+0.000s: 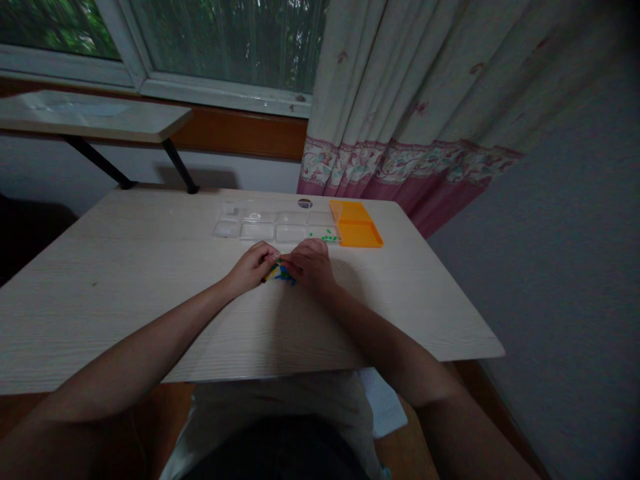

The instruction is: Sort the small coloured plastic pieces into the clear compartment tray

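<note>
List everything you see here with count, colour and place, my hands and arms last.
Table: one, pale, centre
Tray: one, see-through, table's far side
Green pieces: several, green, tray's near right compartment
Box: one, orange, open, at tray's right end
Small pieces: count unclear, blue, yellow, green, middle of table
Round spot: one, dark, behind tray, unidentified
Shelf: one, pale, black-legged, far left
Window: one, white-framed, back left
Greenery: uncountable, green, outside window
Curtain: one, cream and pink, back right
Wall: one, grey, right
Sheet: one, white, below table
Floor: one, brown, below table
Clothes: pale and dark, bottom centre
Left hand: one, bare, left of small pieces
Right hand: one, bare, right of small pieces
Arms: two, bare, from bottom corners
</note>
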The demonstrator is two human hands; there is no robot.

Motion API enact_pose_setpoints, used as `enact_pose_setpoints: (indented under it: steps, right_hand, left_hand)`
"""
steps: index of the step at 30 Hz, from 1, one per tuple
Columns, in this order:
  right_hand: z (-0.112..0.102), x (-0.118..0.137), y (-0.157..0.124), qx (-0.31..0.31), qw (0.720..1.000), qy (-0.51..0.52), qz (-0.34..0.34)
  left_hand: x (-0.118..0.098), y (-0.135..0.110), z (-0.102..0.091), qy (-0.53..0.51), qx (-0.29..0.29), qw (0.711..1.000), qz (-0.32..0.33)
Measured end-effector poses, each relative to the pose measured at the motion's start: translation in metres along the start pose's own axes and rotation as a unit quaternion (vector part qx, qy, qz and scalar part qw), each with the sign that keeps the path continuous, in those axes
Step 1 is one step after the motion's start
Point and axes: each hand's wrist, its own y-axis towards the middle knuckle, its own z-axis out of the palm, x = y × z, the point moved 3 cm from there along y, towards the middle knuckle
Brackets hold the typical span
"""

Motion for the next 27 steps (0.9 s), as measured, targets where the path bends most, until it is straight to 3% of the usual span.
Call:
enact_pose_setpoints:
  steps: [12, 27]
  right_hand:
    - [0.0005, 0.0027, -0.0018, -0.012, 1.000, -0.013, -0.010]
    - [0.0023, 0.0021, -0.0027, -0.033, 0.999, -0.026, -0.034]
  left_hand:
    - [0.0032, -0.0016, 0.0022, -0.078, 0.025, 0.996, -0.038]
    - [0.0040, -0.0021, 0.0018, -0.082, 0.038, 0.995, -0.045]
